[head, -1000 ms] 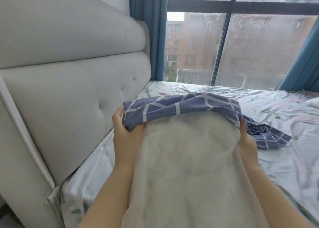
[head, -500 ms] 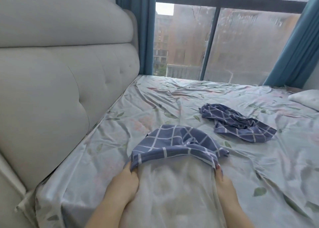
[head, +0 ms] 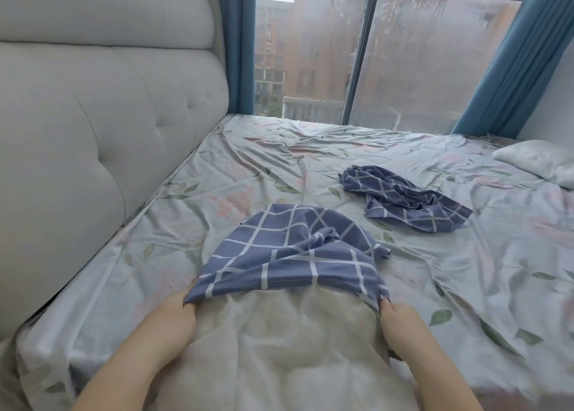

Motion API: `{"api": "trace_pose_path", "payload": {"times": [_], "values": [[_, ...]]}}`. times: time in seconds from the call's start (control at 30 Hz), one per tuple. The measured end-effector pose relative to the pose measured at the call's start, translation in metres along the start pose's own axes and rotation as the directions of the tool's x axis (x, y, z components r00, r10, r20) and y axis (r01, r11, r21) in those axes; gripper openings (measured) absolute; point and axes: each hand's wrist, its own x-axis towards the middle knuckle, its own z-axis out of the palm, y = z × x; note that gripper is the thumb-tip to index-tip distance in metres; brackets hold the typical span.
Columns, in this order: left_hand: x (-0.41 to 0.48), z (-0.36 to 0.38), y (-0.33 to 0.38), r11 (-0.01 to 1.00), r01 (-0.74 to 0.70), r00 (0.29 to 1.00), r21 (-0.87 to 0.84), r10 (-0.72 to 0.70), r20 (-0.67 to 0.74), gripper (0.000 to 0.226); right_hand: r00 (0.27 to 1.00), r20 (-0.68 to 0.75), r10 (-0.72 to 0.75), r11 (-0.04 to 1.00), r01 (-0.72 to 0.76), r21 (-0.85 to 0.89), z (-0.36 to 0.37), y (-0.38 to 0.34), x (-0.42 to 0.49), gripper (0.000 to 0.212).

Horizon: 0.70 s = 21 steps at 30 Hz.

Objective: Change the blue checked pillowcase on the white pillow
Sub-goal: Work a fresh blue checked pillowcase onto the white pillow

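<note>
Floral bed sheet (head: pixel 248 168) fills the room. At its near edge, the left hand (head: pixel 174 314) and right hand (head: pixel 400 320) each pinch the hem of the pillowcase (head: pixel 292 249), which caps the far end of the white pillow (head: pixel 295 342). It is probably being dressed; next, draw the hem nearer evenly. Farther off lies a crumpled spare case (head: pixel 410 202).

Not much of the person to go on, just two bare arms in the lower part of the frame. The left hand (head: pixel 175 316) shows lower left of centre, and the left forearm (head: pixel 130 370) below it is uncovered all the way to the bottom edge. Same on the other side: the right hand (head: pixel 402 320) is lower right of centre, and the right forearm (head: pixel 441 376) is bare down to the bottom edge too. Slim wrists, soft rounded knuckles. One fingernail (head: pixel 385 299) at the top of the right hand looks tinted pinkish, maybe polish, but it's too small to call. The left fingertips are hidden from the camera.
</note>
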Motion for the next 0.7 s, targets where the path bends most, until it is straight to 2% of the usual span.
{"api": "trace_pose_path", "payload": {"times": [0.1,0.17,0.23,0.27,0.33,0.37,0.43,0.5,0.53,0.6,0.7], "values": [[-0.007,-0.003,-0.006,0.996,0.032,0.999,0.089,-0.032,0.002,0.047,0.99,0.14,0.032,0.983,-0.006,-0.182,-0.006,0.008,-0.005,0.042],[-0.013,-0.002,-0.001,0.992,0.04,0.999,0.119,-0.039,-0.014,0.055,0.996,0.086,0.011,0.979,0.007,-0.202,-0.008,0.011,-0.003,0.038],[-0.018,0.003,0.014,0.982,0.026,0.998,0.185,-0.016,-0.056,0.058,0.99,-0.104,-0.099,0.994,0.094,-0.052,-0.006,0.009,-0.001,0.017],[-0.021,0.004,0.022,0.977,-0.015,0.995,0.214,0.035,-0.092,0.059,0.962,-0.23,-0.149,0.984,0.167,0.062,-0.006,0.004,-0.003,0.005],[-0.025,0.006,0.038,0.962,-0.188,0.962,0.197,0.221,-0.16,0.06,0.862,-0.432,-0.267,0.913,0.369,0.172,-0.007,-0.01,-0.011,0.015],[-0.026,0.008,0.044,0.938,-0.3,0.929,0.175,0.329,-0.168,0.055,0.815,-0.468,-0.341,0.863,0.469,0.188,-0.008,-0.018,-0.016,0.016],[-0.027,0.014,0.056,0.875,-0.454,0.874,0.168,0.474,-0.106,0.047,0.77,-0.399,-0.498,0.773,0.602,0.198,-0.007,-0.029,-0.026,0.018],[-0.024,0.022,0.066,0.834,-0.528,0.841,0.159,0.539,-0.037,0.054,0.743,-0.262,-0.615,0.728,0.663,0.172,0.0,-0.031,-0.029,0.024],[-0.02,0.026,0.07,0.826,-0.543,0.834,0.154,0.551,-0.014,0.056,0.729,-0.22,-0.648,0.727,0.678,0.106,0.004,-0.03,-0.027,0.03],[-0.01,0.035,0.077,0.819,-0.554,0.828,0.15,0.561,-0.009,0.047,0.724,-0.23,-0.65,0.744,0.668,0.002,0.01,-0.03,-0.021,0.035],[0.002,0.047,0.081,0.813,-0.55,0.819,0.191,0.569,-0.067,0.016,0.766,-0.318,-0.558,0.804,0.594,0.021,0.013,-0.035,-0.015,0.02]]}}
